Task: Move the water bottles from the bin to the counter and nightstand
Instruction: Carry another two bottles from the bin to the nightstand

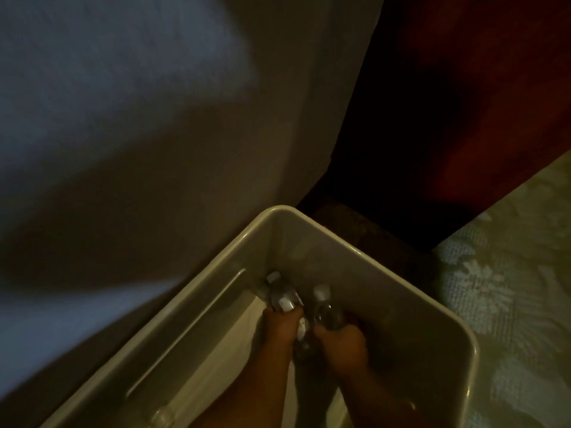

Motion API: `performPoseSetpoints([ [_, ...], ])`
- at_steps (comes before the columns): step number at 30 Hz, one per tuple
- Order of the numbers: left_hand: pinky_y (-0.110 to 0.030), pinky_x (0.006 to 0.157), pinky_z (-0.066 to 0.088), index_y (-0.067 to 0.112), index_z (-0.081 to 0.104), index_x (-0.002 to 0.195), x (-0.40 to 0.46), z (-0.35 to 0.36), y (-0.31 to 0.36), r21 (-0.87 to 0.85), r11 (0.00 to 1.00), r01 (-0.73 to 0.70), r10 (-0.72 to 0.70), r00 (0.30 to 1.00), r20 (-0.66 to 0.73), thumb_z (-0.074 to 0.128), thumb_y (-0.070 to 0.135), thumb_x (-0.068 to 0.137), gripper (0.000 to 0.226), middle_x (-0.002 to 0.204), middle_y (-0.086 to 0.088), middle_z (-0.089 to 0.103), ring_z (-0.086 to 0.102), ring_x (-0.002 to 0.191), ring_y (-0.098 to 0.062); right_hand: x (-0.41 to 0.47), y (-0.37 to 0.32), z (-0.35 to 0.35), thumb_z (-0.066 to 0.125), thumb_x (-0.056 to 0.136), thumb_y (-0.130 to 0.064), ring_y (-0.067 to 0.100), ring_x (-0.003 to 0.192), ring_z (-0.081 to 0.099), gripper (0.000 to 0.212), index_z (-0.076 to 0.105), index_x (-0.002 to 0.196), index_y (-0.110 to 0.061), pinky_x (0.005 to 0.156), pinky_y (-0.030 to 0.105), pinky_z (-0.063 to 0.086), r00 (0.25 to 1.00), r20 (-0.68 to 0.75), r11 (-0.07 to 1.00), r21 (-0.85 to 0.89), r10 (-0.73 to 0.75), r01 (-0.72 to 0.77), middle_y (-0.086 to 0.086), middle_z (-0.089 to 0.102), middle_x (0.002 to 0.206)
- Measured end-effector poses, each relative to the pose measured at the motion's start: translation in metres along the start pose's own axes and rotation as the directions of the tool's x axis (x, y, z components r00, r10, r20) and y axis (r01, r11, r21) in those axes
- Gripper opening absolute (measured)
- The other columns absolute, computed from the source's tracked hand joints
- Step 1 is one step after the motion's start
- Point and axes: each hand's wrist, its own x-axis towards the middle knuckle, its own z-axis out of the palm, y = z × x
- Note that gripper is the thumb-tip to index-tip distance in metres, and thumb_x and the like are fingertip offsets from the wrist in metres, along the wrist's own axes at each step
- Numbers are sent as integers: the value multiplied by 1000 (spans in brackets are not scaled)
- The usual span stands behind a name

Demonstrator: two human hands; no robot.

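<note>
Left hand [279,327] gripping one water bottle [282,296], right hand [338,336] gripping another bottle [327,310], both inside pale bin [355,247], near its far corner.

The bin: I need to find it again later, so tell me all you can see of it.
The bin is a deep, pale beige tub, plastic by its look, with rounded corners, a smooth rolled rim and a ridge along its left inner wall. It stands open beside a patterned bedspread. Both hands reach inside: the left hand and right hand each grip a water bottle.
</note>
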Motion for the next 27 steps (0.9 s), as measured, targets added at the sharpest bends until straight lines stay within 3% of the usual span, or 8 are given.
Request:
performPoseSetpoints([
  [2, -47, 85, 57, 19, 63, 129, -7, -17, -4, -105, 994, 38, -25, 992, 120, 81, 33, 79, 55, 113, -15, 70, 67, 102, -35, -5, -10, 2, 81, 81, -24, 21, 89, 70, 32, 69, 106, -7, 69, 31, 56, 998, 59, 963, 268, -23, 7, 13, 73, 107],
  [4, -60, 95, 52, 24, 67, 124, -22, -40, -7, -203, 974, 103, -50, 966, 252, 89, 30, 66, 62, 114, -19, 72, 67, 107, -42, -16, -23, 0, 84, 77, -26, 18, 84, 67, 37, 64, 106, -16, 58, 28, 50, 988, 142, 905, 425, -66, -1, 8, 70, 105],
  [7, -70, 94, 49, 34, 66, 124, -59, -75, 0, -271, 957, 103, -22, 958, 285, 73, 18, 84, 45, 114, -19, 74, 67, 109, -45, -41, -40, -21, 73, 85, -42, 24, 94, 66, 27, 68, 106, -27, 66, 35, 51, 950, 281, 896, 444, -136, -3, 5, 69, 109],
  [11, -71, 91, 50, 38, 69, 119, -152, -93, 57, -314, 944, 100, 23, 931, 364, 75, 20, 77, 47, 116, -20, 73, 67, 110, -47, -102, -73, -76, 58, 88, -59, 28, 96, 72, 40, 78, 101, -26, 82, 43, 54, 928, 341, 868, 495, -147, -45, 5, 79, 98],
  [15, -73, 91, 48, 28, 63, 125, -263, -75, 144, -303, 953, 5, 123, 908, 401, 73, 12, 82, 46, 116, -24, 72, 70, 104, -47, -172, -112, -174, 70, 67, -68, 27, 92, 76, 50, 74, 103, -34, 85, 50, 60, 910, 299, 796, 603, -286, 52, 5, 78, 100],
  [19, -60, 87, 57, 20, 57, 131, -379, -35, 240, -176, 976, -128, 199, 853, 483, 67, 3, 87, 48, 116, -23, 72, 70, 106, -43, -244, -151, -306, 84, 66, -51, 35, 95, 74, 48, 72, 103, -23, 89, 56, 57, 932, 174, 691, 716, -319, 102, 15, 76, 100],
  [23, -53, 82, 60, 26, 56, 131, -503, 25, 348, -69, 940, -335, 308, 738, 601, 71, 9, 86, 50, 117, -14, 73, 73, 104, -34, -311, -196, -451, 78, 67, -45, 34, 90, 75, 56, 64, 112, -15, 74, 46, 61, 931, -21, 568, 787, -365, 240, 18, 76, 101],
  [27, -54, 93, 56, 22, 53, 132, -632, 89, 446, -120, 862, -492, 433, 595, 677, 71, 9, 86, 51, 123, -13, 71, 70, 109, -31, -380, -237, -598, 77, 67, -42, 33, 93, 74, 54, 62, 113, -16, 79, 48, 60, 869, -226, 434, 794, -440, 426, 16, 75, 103],
])
